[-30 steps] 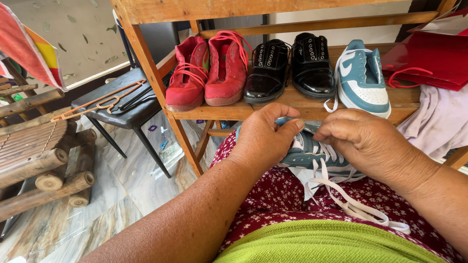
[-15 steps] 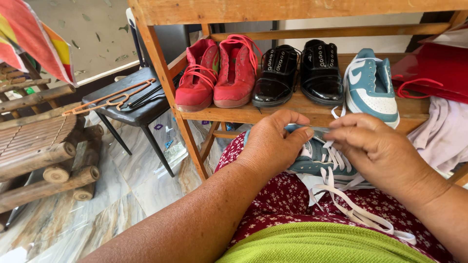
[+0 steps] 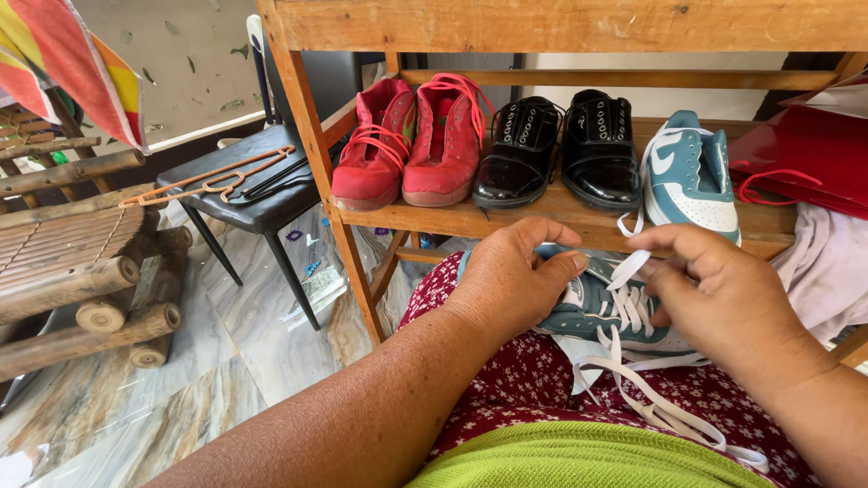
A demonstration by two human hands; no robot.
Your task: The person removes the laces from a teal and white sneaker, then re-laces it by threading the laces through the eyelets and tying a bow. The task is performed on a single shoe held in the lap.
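mid-lacing: i see left hand point(image 3: 511, 280) gripping sneaker point(image 3: 597, 312) lower centre, right hand point(image 3: 723, 294) pinching white lace point(image 3: 627, 269); next eyelet needs careful threading.

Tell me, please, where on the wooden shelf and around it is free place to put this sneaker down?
The shelf board is crowded: red shoes, black shoes and a teal sneaker stand side by side. A bare strip runs along its front edge. The black stool has bare seat in front of the hangers. The floor between stool and shelf leg is bare.
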